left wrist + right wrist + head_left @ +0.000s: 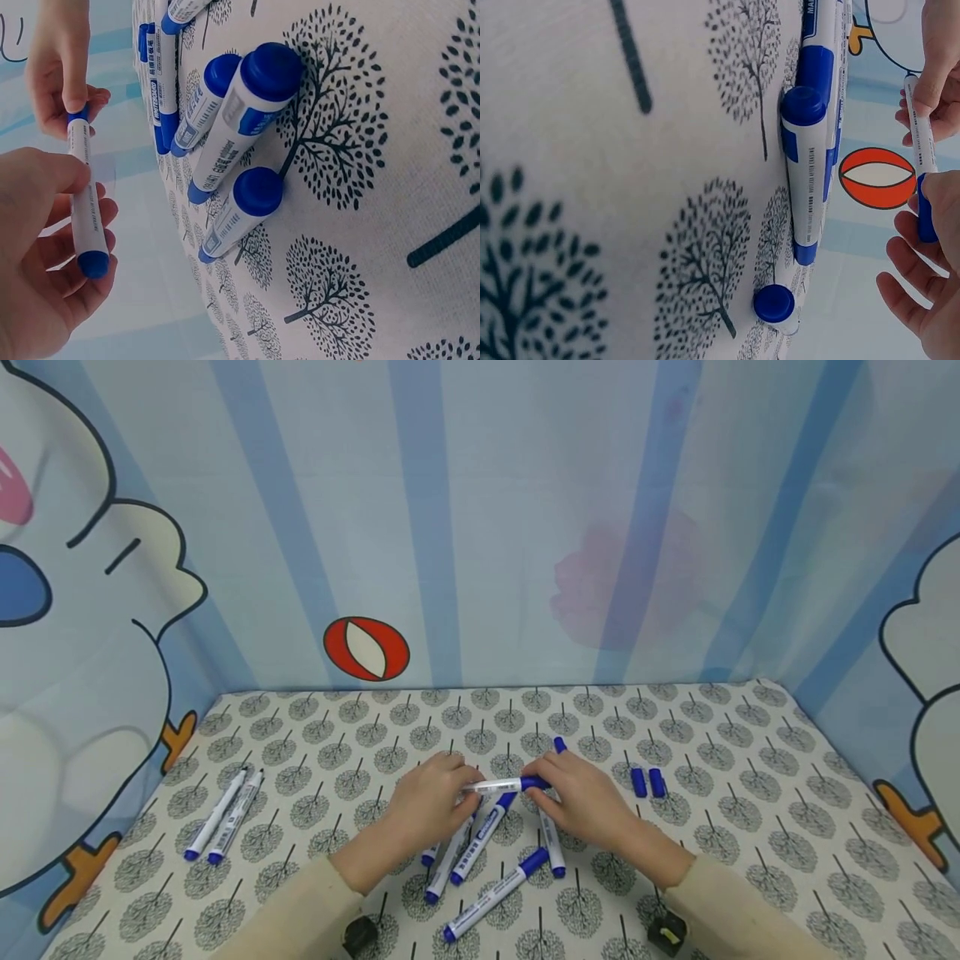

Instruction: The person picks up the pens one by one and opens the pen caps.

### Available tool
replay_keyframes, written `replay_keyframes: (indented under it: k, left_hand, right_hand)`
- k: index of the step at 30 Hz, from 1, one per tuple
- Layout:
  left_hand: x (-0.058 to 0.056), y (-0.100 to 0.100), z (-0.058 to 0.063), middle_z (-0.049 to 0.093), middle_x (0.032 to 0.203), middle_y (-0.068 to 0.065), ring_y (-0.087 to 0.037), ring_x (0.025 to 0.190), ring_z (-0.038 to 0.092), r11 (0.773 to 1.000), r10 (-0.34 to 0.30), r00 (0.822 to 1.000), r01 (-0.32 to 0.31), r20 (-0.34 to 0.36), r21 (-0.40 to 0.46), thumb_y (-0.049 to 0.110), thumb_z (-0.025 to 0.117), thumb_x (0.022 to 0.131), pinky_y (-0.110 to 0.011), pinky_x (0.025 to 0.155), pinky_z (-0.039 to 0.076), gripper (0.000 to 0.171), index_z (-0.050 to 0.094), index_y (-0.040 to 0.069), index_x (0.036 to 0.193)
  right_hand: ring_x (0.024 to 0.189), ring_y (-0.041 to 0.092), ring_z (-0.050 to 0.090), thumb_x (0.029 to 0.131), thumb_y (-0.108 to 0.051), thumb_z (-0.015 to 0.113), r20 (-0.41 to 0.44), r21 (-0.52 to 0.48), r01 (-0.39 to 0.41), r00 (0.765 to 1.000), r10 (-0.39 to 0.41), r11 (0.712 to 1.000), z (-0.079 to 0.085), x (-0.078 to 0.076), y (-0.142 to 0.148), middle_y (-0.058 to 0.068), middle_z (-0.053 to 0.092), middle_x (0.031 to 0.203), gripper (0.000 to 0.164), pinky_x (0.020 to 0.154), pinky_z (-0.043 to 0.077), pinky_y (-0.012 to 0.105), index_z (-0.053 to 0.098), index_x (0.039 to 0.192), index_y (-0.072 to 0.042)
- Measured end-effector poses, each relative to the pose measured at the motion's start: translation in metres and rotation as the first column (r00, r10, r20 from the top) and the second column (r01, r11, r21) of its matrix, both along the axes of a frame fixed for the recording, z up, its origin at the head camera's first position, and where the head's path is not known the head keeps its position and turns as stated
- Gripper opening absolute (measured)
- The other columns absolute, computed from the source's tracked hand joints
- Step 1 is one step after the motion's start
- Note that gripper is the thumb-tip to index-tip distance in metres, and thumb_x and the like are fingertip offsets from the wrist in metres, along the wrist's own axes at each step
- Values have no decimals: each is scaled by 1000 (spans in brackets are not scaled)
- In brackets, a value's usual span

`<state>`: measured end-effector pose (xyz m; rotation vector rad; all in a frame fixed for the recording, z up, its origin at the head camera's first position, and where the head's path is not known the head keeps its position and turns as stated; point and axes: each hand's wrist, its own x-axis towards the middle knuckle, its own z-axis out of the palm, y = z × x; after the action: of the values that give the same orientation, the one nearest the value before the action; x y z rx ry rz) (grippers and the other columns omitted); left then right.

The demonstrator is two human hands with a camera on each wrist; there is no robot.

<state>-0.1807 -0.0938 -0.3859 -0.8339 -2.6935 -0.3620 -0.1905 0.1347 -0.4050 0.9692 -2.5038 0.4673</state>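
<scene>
A white whiteboard marker (pixel 495 786) with a blue cap is held up over the table between both hands. My left hand (pixel 429 797) grips its barrel near the blue end; that grip also shows on the marker (pixel 87 202) in the left wrist view. With thumb and fingers, my right hand (pixel 583 792) pinches the blue cap (pixel 925 214), which sits on the barrel in the right wrist view. Below the hands lie several capped markers, among them one slanting marker (pixel 495 896) nearest the front and another marker (pixel 551 839) under the right hand.
Two uncapped markers (pixel 225 814) lie side by side at the left of the patterned tablecloth (pixel 315 893). Two loose blue caps (pixel 647 782) stand at the right. Behind the table hangs a striped blue curtain (pixel 495 527) with cartoon figures.
</scene>
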Motion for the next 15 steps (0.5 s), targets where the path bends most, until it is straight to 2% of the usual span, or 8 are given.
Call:
replay_keyframes:
  k: [9,12,15]
  left_hand:
    - [2,-2,0,52,78,10,-6,70,45,1000,-27,999,27,26,-13,25,68,82,-16,51,37,17,70,20,98]
    - [0,-7,-1,54,78,9,-7,71,48,998,-58,997,59,-51,6,21,71,79,-18,53,40,16,70,19,95]
    - [0,-17,0,56,76,7,-7,68,50,998,-44,990,50,-134,41,17,76,73,-18,53,41,20,70,17,92]
  right_hand:
    - [75,7,52,85,-24,65,-42,50,-59,997,61,997,1,-3,3,-6,62,90,22,66,45,22,64,104,-15]
    - [74,7,51,87,-22,61,-13,42,-76,997,77,996,2,-4,8,-7,62,87,17,64,44,22,64,103,-14]
    - [68,7,48,88,-15,60,20,-8,-66,998,66,998,2,-5,19,-7,58,78,13,59,40,21,64,100,-12]
